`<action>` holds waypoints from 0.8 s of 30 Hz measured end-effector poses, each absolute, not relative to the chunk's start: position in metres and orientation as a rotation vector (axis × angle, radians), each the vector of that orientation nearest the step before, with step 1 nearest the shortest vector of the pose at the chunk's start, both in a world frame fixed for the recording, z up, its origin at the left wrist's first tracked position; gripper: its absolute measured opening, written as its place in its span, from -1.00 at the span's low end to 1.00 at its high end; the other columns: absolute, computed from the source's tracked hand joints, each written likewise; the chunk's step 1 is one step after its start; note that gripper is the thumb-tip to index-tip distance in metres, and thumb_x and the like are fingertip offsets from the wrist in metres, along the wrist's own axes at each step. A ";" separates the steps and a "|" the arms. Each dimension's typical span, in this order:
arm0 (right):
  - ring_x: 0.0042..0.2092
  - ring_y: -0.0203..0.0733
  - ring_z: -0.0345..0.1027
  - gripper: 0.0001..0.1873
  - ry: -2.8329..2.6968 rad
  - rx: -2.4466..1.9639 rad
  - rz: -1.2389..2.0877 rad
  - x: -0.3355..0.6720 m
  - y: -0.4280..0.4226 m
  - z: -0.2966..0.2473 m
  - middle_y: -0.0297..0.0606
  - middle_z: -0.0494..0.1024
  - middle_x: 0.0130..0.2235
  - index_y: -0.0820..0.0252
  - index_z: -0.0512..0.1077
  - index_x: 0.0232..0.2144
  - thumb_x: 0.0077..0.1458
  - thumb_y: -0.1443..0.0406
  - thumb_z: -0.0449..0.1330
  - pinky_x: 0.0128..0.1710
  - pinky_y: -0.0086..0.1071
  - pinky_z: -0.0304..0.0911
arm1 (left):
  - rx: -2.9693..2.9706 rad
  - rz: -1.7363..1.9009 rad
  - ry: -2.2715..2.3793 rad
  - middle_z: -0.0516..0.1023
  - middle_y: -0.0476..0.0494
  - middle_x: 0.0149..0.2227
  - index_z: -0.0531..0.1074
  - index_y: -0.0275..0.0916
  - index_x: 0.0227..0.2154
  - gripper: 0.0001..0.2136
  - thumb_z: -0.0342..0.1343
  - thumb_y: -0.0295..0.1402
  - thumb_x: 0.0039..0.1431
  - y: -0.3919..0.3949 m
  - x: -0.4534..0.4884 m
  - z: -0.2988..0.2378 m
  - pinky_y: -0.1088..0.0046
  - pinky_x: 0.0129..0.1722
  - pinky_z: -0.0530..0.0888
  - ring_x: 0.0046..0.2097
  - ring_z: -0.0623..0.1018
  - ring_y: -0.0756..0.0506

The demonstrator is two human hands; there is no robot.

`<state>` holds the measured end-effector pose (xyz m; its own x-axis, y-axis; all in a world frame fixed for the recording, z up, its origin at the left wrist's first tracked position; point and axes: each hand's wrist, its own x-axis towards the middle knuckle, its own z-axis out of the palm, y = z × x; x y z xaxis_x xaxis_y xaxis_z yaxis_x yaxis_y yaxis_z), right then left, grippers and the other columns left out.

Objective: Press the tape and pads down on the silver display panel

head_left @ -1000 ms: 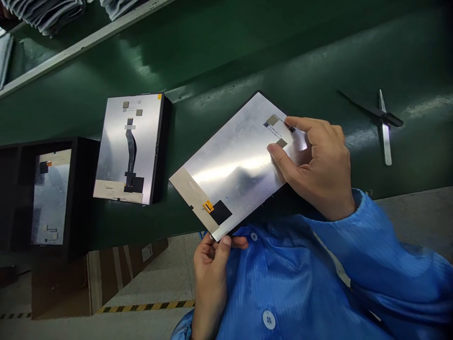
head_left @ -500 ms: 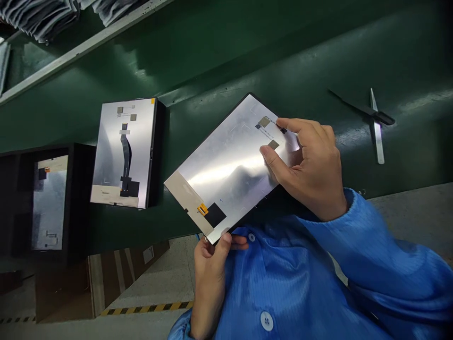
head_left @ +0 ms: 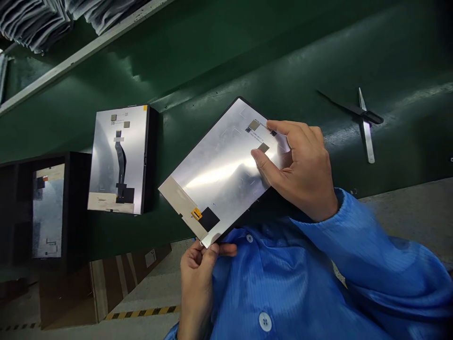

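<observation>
A thin LCD panel (head_left: 226, 151) lies tilted between my hands, its silvery back facing up. It has a beige strip at the lower left end, an orange connector (head_left: 197, 214), a black square patch (head_left: 209, 219) and two small grey pads. My left hand (head_left: 201, 264) pinches the panel's lower corner, thumb on top and fingers underneath. At the opposite end, my right hand (head_left: 300, 163) grips the panel. Its thumb touches the face beside the lower grey pad (head_left: 264, 148), and its index fingertip is at the edge near the printed code. The palm covers the right corner.
Left of the panel, a stack topped by another LCD panel (head_left: 106, 174) with a black flex cable stands on the green table (head_left: 198, 56). Further left, a black foam box (head_left: 76, 212) holds a panel. Crossed tweezers (head_left: 368, 141) lie at right. Grey sheets (head_left: 31, 23) fill the back left.
The view has shifted slightly, so the panel, hands and tweezers appear a little further left. Both hands keep about the same hold on the panel.
</observation>
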<state>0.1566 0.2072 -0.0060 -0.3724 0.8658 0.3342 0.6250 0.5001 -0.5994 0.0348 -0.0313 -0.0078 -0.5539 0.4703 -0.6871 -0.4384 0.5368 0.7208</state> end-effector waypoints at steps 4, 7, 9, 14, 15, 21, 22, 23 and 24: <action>0.16 0.12 0.40 -0.57 -2.131 -1.237 0.526 0.157 0.206 -0.003 -0.29 0.53 0.17 -0.15 0.39 0.18 0.29 0.13 0.22 0.16 0.11 0.35 | 0.027 1.159 1.807 0.71 -0.27 -0.36 0.58 -0.33 -0.15 -0.54 0.32 -0.01 0.10 -0.033 0.033 -0.007 0.27 -0.07 0.53 -0.31 0.66 -0.18; 0.18 0.14 0.39 -0.54 -2.136 -1.228 0.527 0.158 0.206 -0.003 -0.28 0.52 0.17 -0.17 0.38 0.22 0.29 0.12 0.21 0.16 0.14 0.35 | 0.023 1.150 1.794 0.71 -0.28 -0.35 0.59 -0.33 -0.17 -0.54 0.33 0.01 0.10 -0.035 0.031 -0.007 0.25 -0.04 0.52 -0.29 0.66 -0.19; 0.18 0.14 0.39 -0.54 -2.138 -1.228 0.532 0.158 0.206 -0.003 -0.28 0.52 0.18 -0.18 0.37 0.22 0.30 0.12 0.21 0.17 0.14 0.34 | 0.027 1.145 1.779 0.72 -0.29 -0.34 0.60 -0.33 -0.18 -0.54 0.35 0.01 0.08 -0.036 0.029 -0.007 0.24 -0.03 0.53 -0.28 0.67 -0.20; 0.18 0.12 0.39 -0.56 -2.138 -1.228 0.550 0.157 0.206 -0.003 -0.28 0.52 0.18 -0.14 0.38 0.20 0.29 0.12 0.22 0.18 0.13 0.34 | 0.007 1.114 1.741 0.73 -0.32 -0.28 0.62 -0.32 -0.15 -0.53 0.37 -0.01 0.06 -0.038 0.023 -0.007 0.17 0.03 0.53 -0.21 0.69 -0.25; 0.17 0.12 0.39 -0.56 -2.136 -1.225 0.547 0.157 0.206 -0.003 -0.28 0.52 0.18 -0.12 0.38 0.19 0.29 0.11 0.23 0.18 0.12 0.34 | 0.003 1.115 1.740 0.73 -0.32 -0.28 0.62 -0.32 -0.16 -0.54 0.37 -0.01 0.06 -0.038 0.022 -0.007 0.16 0.03 0.53 -0.21 0.69 -0.26; 0.16 0.13 0.41 -0.58 -2.129 -1.225 0.522 0.157 0.206 -0.004 -0.27 0.53 0.17 -0.09 0.39 0.16 0.28 0.12 0.24 0.17 0.11 0.33 | -0.001 1.123 1.733 0.72 -0.31 -0.29 0.62 -0.32 -0.17 -0.53 0.38 0.00 0.04 -0.040 0.023 -0.007 0.19 0.00 0.54 -0.23 0.68 -0.25; 0.16 0.13 0.42 -0.58 -2.131 -1.227 0.521 0.157 0.206 -0.004 -0.28 0.53 0.17 -0.10 0.39 0.16 0.28 0.12 0.24 0.17 0.11 0.34 | -0.002 1.126 1.736 0.72 -0.30 -0.30 0.61 -0.32 -0.16 -0.53 0.37 0.00 0.06 -0.040 0.024 -0.007 0.20 0.00 0.53 -0.24 0.68 -0.24; 0.16 0.13 0.42 -0.58 -2.131 -1.227 0.520 0.157 0.206 -0.004 -0.28 0.53 0.17 -0.11 0.39 0.16 0.28 0.12 0.24 0.17 0.11 0.34 | -0.004 1.129 1.742 0.72 -0.29 -0.31 0.60 -0.32 -0.15 -0.54 0.36 -0.01 0.08 -0.040 0.026 -0.007 0.21 0.00 0.52 -0.25 0.67 -0.22; 0.16 0.13 0.42 -0.58 -2.131 -1.224 0.518 0.157 0.206 -0.004 -0.28 0.54 0.17 -0.11 0.38 0.16 0.28 0.12 0.24 0.17 0.11 0.34 | -0.006 1.131 1.749 0.72 -0.28 -0.31 0.60 -0.32 -0.13 -0.54 0.35 -0.01 0.10 -0.040 0.027 -0.006 0.23 0.01 0.51 -0.25 0.67 -0.21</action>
